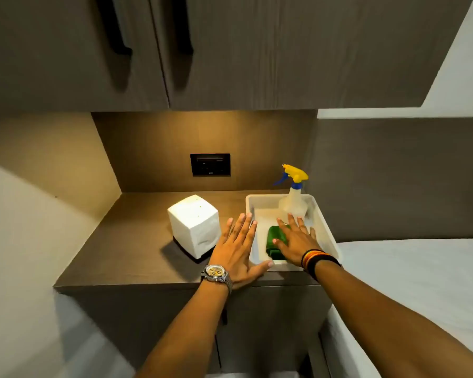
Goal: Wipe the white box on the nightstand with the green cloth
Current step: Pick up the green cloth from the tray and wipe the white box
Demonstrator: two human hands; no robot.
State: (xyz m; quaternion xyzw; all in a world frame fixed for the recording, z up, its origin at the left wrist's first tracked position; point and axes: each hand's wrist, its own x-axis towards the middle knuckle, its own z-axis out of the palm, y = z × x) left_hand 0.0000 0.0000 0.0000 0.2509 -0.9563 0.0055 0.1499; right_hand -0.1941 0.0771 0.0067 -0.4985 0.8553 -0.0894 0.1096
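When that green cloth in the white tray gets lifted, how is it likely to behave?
The green cloth lies folded and soft-edged in the white tray, so it will probably sag and unfold rather than hold its shape. It looks light for its size. The right hand is spread over it with fingers open, so pinching one fold may leave the rest dangling.

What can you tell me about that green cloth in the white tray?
The green cloth is a deep green, soft-looking fabric, folded or bunched into a small bundle. It lies on the floor of the white tray, toward the near end, in front of the spray bottle. The right hand is spread flat over it with open fingers, hiding its right part; whether the palm presses on it cannot be told. The left hand is off to the side, not on it.
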